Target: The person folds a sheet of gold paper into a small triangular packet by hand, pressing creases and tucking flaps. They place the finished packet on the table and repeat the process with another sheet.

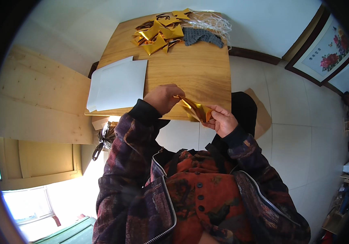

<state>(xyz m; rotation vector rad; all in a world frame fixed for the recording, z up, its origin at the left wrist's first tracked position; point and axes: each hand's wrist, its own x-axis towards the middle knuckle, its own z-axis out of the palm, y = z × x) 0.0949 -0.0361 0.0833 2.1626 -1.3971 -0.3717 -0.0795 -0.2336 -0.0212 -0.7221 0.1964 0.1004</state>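
A folded piece of gold foil paper point(193, 106) is stretched between my two hands, just over the near edge of the wooden table point(186, 73). My left hand point(165, 97) pinches its upper left end. At the lower right end, my right hand point(221, 120) grips it with the thumb on top. Its middle gapes slightly, with creased, shiny sides. To the left of my left hand lies a stack of white sheets point(117, 84). Toward the far edge is a heap of folded gold paper pieces point(158, 35).
Beside the gold heap lie a dark grey knitted piece point(203, 37) and a clump of white netting point(211, 22). A dark plastic bag point(106, 136) hangs below the table's left corner. Brown cardboard point(262, 114) rests on the tiled floor. A framed flower picture point(325, 49) leans at right.
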